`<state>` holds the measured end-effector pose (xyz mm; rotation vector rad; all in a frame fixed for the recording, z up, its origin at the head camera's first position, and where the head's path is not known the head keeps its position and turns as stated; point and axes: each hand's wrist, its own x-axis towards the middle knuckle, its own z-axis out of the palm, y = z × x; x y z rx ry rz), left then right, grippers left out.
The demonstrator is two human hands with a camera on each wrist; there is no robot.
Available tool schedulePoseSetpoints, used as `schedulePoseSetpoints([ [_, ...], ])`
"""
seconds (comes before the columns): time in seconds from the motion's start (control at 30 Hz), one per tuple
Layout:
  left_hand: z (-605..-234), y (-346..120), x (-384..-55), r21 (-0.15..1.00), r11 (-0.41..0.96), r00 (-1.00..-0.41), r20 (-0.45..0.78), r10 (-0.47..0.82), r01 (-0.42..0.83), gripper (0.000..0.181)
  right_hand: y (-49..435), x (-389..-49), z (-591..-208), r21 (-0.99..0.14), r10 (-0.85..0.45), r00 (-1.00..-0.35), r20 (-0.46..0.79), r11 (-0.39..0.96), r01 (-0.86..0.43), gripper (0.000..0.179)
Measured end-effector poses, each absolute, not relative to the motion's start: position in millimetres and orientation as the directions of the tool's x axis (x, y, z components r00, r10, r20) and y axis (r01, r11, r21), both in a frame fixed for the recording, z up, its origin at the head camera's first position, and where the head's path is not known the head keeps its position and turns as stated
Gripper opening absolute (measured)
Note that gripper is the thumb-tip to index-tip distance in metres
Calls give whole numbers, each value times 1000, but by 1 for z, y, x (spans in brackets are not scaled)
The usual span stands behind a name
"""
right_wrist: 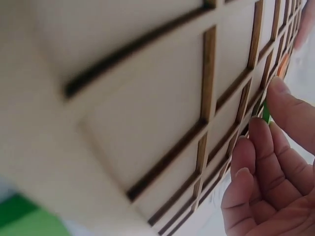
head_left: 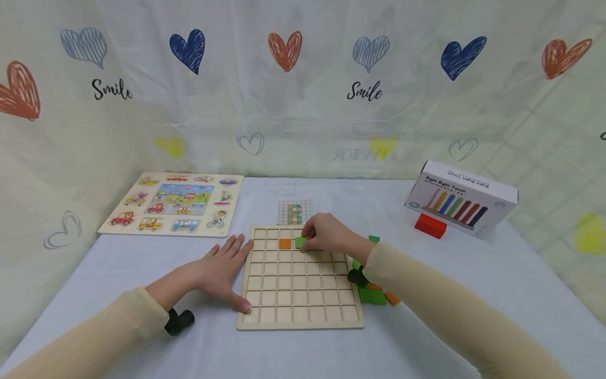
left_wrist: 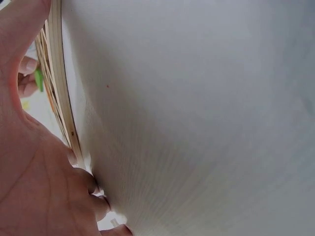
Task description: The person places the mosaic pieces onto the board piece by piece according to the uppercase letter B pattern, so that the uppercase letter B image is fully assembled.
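A wooden grid board (head_left: 284, 313) lies flat on the white cloth. An orange square tile (head_left: 285, 243) sits in a cell of its second row from the far edge. My right hand (head_left: 329, 234) pinches a green square tile (head_left: 300, 242) between thumb and fingers, just right of the orange one; the right wrist view shows the green tile (right_wrist: 266, 112) at the fingertips over the grid. Whether it touches the board I cannot tell. My left hand (head_left: 220, 271) rests with spread fingers along the board's left edge, thumb on the near left corner.
Behind the board lies a small pattern card (head_left: 294, 212). Several green and orange pieces (head_left: 374, 296) lie at the board's right, partly under my right forearm. A vehicle puzzle (head_left: 227, 216) is at far left; a white box (head_left: 461, 197) leans on a red block (head_left: 430, 226) at right.
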<state>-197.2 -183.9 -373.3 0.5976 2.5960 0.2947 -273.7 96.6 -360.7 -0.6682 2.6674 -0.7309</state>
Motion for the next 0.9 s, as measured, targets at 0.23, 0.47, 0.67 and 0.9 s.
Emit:
schedulePoseSetpoints([
  [0.23,-373,-184,-196,305,878,-798,-379,468,369,142,89,-272,-361,-529,-498,-852,-162,773,-351,25],
  [0.47,-370,-184,-196,307,874,-797,-374,474,376,141,85,-270,-358,-516,-481,-862,-157,785,-344,23],
  [0.67,-369,-184,-196,307,874,-799,-371,474,376,141,84,-268,-357,-528,-474,-866,-160,783,-330,18],
  [0.9,-369,-183,-196,300,878,-799,-377,469,374,141,87,-267,-359,-519,-475,-870,-132,781,-347,7],
])
